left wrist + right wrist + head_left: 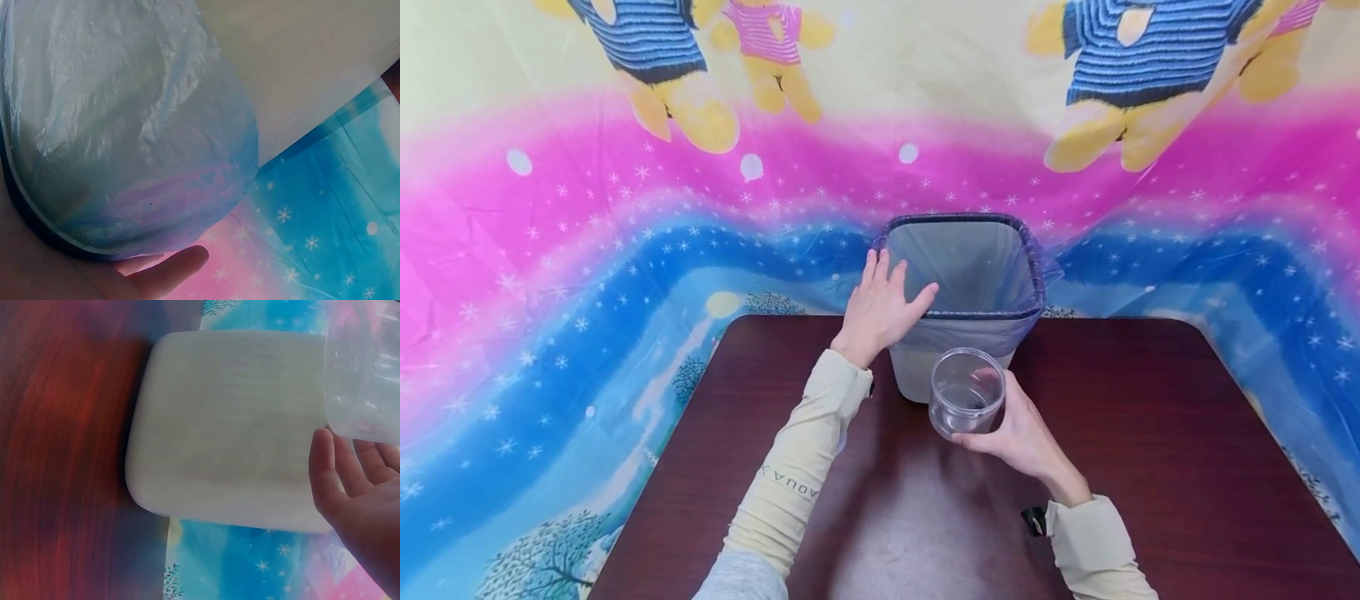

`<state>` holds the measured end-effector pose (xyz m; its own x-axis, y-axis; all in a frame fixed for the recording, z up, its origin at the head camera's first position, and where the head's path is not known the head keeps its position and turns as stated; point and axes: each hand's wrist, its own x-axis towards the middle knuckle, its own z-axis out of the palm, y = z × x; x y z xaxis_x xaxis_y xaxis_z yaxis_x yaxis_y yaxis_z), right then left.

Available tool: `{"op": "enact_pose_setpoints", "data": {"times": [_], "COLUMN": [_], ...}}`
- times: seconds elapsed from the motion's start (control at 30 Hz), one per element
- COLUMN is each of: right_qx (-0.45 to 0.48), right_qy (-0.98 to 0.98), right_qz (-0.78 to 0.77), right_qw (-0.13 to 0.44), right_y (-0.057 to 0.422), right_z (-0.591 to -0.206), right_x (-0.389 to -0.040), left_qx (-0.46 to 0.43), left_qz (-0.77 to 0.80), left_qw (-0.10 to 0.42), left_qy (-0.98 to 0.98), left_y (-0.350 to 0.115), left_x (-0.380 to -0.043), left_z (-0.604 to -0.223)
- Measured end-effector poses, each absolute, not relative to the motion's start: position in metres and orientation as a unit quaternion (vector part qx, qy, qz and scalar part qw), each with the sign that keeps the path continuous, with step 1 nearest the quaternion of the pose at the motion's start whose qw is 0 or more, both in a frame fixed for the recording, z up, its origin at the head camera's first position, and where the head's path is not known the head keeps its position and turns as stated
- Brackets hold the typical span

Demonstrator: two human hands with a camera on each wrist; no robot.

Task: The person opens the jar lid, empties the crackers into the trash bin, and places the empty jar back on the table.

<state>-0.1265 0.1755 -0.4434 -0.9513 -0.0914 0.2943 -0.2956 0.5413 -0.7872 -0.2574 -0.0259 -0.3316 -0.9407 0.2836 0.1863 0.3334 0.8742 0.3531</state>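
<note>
A pale wastebasket (913, 375) stands at the far side of the table, lined with a thin translucent bin bag (981, 333) folded over its dark rim. My left hand (880, 308) rests at the rim's near left corner, its fingers fairly straight and spread. In the left wrist view the bag (144, 125) fills much of the picture, beside a fingertip. Just in front of the basket, my right hand (1026, 433) holds a clear plastic jar (966, 396) by its side, the wide round mouth uppermost. The right wrist view shows the jar (365, 381) beside the basket's smooth wall (231, 431).
The dark reddish wooden table (752, 392) has rounded far corners. Behind it hangs a cloth backdrop (625, 200) with bears and snowflakes, close to the back of the basket.
</note>
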Motion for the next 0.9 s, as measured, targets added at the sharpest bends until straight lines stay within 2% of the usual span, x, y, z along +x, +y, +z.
{"op": "enact_pose_setpoints", "data": {"times": [0.9], "right_qx": [0.098], "right_qy": [-0.878], "right_qz": [0.458], "right_qw": [0.098], "right_y": [0.181], "right_z": [-0.462], "right_x": [-0.127], "left_qx": [-0.158], "left_qz": [-0.194], "left_qw": [0.068], "left_qy": [-0.966], "left_y": [-0.025], "left_x": [-0.257], "left_z": [-0.332]}}
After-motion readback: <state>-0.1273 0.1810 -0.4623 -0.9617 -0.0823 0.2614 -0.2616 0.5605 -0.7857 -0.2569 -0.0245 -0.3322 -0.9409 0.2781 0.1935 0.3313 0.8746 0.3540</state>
